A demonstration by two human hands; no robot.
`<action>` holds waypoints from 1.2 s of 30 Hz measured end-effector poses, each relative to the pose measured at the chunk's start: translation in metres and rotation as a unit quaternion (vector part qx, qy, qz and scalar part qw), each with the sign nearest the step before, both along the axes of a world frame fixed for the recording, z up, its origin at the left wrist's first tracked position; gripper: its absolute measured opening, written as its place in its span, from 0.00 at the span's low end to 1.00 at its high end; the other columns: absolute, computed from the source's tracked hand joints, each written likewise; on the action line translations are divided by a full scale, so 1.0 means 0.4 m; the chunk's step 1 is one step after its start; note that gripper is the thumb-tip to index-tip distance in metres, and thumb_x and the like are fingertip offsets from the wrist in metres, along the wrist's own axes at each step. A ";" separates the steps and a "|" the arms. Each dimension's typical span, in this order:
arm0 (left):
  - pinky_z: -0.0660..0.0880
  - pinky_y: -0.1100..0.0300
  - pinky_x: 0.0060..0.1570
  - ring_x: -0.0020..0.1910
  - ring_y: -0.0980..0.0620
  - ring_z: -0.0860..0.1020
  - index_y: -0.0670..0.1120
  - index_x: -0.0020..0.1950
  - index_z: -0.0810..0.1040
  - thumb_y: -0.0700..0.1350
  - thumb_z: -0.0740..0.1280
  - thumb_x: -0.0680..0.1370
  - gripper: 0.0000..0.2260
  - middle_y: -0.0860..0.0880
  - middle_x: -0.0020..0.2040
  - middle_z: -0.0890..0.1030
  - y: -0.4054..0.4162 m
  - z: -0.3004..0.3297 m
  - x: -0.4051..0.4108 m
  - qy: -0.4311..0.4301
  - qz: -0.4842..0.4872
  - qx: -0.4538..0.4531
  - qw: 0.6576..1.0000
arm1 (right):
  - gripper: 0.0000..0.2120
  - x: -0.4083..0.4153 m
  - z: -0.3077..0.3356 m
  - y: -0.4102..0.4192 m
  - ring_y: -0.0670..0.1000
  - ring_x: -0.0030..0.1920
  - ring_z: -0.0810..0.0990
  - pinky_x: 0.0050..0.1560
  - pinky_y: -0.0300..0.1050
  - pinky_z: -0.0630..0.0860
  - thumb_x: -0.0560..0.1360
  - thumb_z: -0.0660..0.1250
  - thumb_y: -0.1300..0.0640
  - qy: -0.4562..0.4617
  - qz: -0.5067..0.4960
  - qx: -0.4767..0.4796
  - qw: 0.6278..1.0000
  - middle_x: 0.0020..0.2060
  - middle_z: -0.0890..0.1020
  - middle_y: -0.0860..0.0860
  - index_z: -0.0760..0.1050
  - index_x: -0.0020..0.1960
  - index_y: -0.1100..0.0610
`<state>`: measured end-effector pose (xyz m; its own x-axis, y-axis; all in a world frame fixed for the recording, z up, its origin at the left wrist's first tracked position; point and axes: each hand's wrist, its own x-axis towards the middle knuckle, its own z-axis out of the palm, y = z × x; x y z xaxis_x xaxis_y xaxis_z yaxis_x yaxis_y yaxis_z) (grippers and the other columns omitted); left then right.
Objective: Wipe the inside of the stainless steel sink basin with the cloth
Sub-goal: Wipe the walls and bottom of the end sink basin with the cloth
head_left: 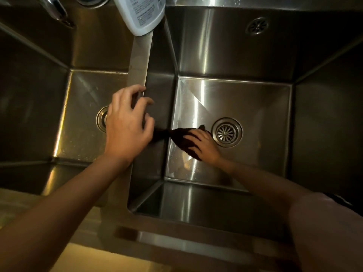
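I look down into a double stainless steel sink. The right basin has a round drain in its floor. A dark cloth lies flat on that floor, left of the drain, close to the left wall. My right hand presses down on the cloth with fingers spread. My left hand rests on the divider between the two basins, fingers curled over its edge. Wet streaks shine on the basin floor around the cloth.
The left basin has its own drain, partly hidden by my left hand. A white plastic bottle stands at the back on the divider. A faucet shows at the top left. A pale countertop runs along the near edge.
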<state>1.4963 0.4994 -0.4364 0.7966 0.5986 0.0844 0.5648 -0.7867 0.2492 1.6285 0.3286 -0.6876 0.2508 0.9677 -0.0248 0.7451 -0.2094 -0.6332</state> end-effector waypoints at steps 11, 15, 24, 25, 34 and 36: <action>0.68 0.50 0.58 0.65 0.45 0.66 0.44 0.55 0.77 0.45 0.62 0.74 0.11 0.45 0.65 0.70 -0.001 -0.004 -0.001 -0.012 0.005 0.006 1.000 | 0.20 -0.075 0.015 0.021 0.57 0.68 0.69 0.71 0.54 0.63 0.77 0.65 0.55 0.046 -0.141 -0.043 0.988 0.65 0.73 0.56 0.72 0.68 0.55; 0.69 0.50 0.57 0.65 0.45 0.66 0.44 0.54 0.77 0.46 0.62 0.74 0.11 0.46 0.64 0.70 -0.002 -0.007 -0.001 -0.018 0.003 0.004 1.000 | 0.20 -0.162 0.019 0.034 0.58 0.67 0.71 0.70 0.58 0.64 0.76 0.66 0.55 0.085 -0.058 -0.028 0.994 0.64 0.74 0.57 0.73 0.67 0.56; 0.70 0.49 0.58 0.66 0.45 0.65 0.46 0.54 0.76 0.46 0.62 0.74 0.11 0.46 0.65 0.69 0.001 -0.009 -0.004 -0.023 -0.005 -0.004 1.000 | 0.24 -0.006 0.006 -0.142 0.54 0.66 0.69 0.66 0.55 0.64 0.75 0.64 0.41 0.011 0.002 -0.128 0.992 0.65 0.71 0.51 0.69 0.68 0.49; 0.70 0.49 0.59 0.66 0.45 0.65 0.46 0.54 0.76 0.46 0.62 0.74 0.11 0.46 0.65 0.69 0.002 -0.010 -0.005 -0.022 -0.007 -0.002 1.000 | 0.25 0.012 0.004 -0.163 0.54 0.66 0.69 0.66 0.54 0.64 0.75 0.64 0.39 0.003 -0.028 -0.140 0.990 0.65 0.71 0.52 0.69 0.67 0.49; 0.69 0.49 0.58 0.66 0.45 0.65 0.47 0.54 0.76 0.48 0.60 0.74 0.12 0.46 0.65 0.69 0.006 -0.015 -0.004 -0.025 -0.006 0.005 1.000 | 0.28 -0.159 0.045 -0.074 0.56 0.62 0.69 0.62 0.53 0.68 0.72 0.66 0.39 0.018 -0.060 -0.205 0.977 0.61 0.69 0.54 0.66 0.65 0.52; 0.68 0.50 0.58 0.66 0.44 0.65 0.47 0.53 0.77 0.48 0.60 0.73 0.12 0.46 0.65 0.69 0.004 -0.014 -0.005 -0.023 -0.008 0.005 1.000 | 0.28 -0.222 0.063 -0.014 0.57 0.61 0.69 0.60 0.53 0.70 0.71 0.67 0.40 0.017 -0.045 -0.222 0.974 0.61 0.69 0.54 0.65 0.65 0.53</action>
<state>1.4944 0.5010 -0.4421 0.8017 0.5840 0.1276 0.5395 -0.7988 0.2660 1.5396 0.3229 -0.6625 0.3259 0.8335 -0.4461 0.6918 -0.5319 -0.4884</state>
